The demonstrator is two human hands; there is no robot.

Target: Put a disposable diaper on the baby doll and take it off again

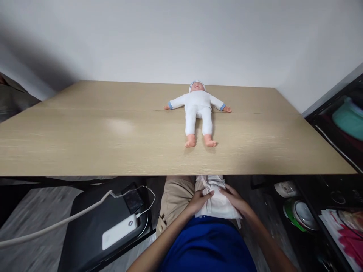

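Observation:
A baby doll (198, 109) in a white suit and cap lies on its back on the light wooden table (113, 132), arms spread, feet toward me. Below the table's near edge, on my lap, lies a white folded diaper (217, 200). My left hand (200, 199) rests on its left side and my right hand (235, 198) on its right, fingers curled onto it. Both hands are well short of the doll.
A dark chair (93, 226) at lower left carries a white power bank (119, 231), a black phone (132, 198) and a white cable (56, 224). A dark shelf unit (334, 158) at right holds bowls (300, 213), magazines (346, 226) and a teal item (350, 117).

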